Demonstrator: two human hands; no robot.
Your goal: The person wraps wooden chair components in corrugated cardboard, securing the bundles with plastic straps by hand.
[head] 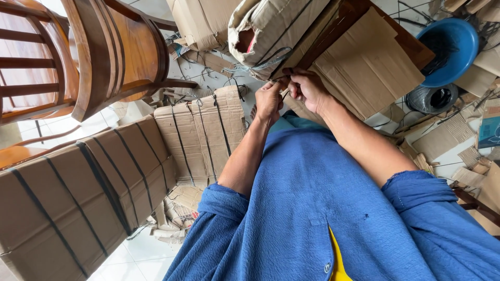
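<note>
Both of my hands meet at the edge of a cardboard-wrapped bundle (pixel 271 31) in the upper middle of the head view. My left hand (pixel 269 100) pinches a thin black strap (pixel 284 95) that runs from the bundle. My right hand (pixel 308 88) grips the same strap right beside it, fingers closed. Black straps cross the bundle's cardboard, and a torn hole near its left end shows something red inside. My blue sleeves fill the lower frame.
Wooden chairs (pixel 104 52) stand at the upper left. Two strapped cardboard packages (pixel 78 198) (pixel 200 132) lie at left. A flat cardboard sheet (pixel 364 67) sits under the bundle. A blue basin (pixel 450 49) and a wire coil (pixel 432 99) are at the upper right, with cardboard scraps on the white floor.
</note>
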